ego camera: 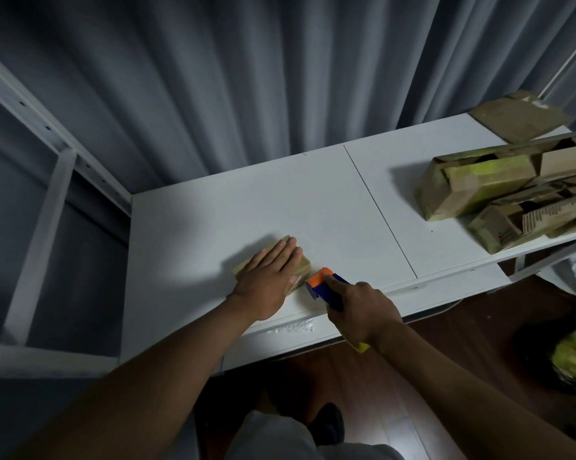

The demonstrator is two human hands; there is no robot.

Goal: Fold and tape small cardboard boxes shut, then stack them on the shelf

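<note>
both hands work at the near edge of the white bench [329, 197]. left hand [268, 273] lies flat, fingers straight and together, pressing down on a small box [302, 260] that sits on the bench close to its front edge; only the box's right end and a strip of its left side show from under the palm. right hand [359, 308] is curled round the handle of a tape dispenser [323, 282], forefinger stretched along its blue body; the dispenser's orange head touches the box's right end. a yellow part of the dispenser juts from below the right wrist. at the bench's far right, well apart from the box, lies a heap of cardboard [499, 190], some pieces marked yellow-green. grey curtain [247, 78] hangs behind; a white shelf frame [47, 180] stands at left.
</note>
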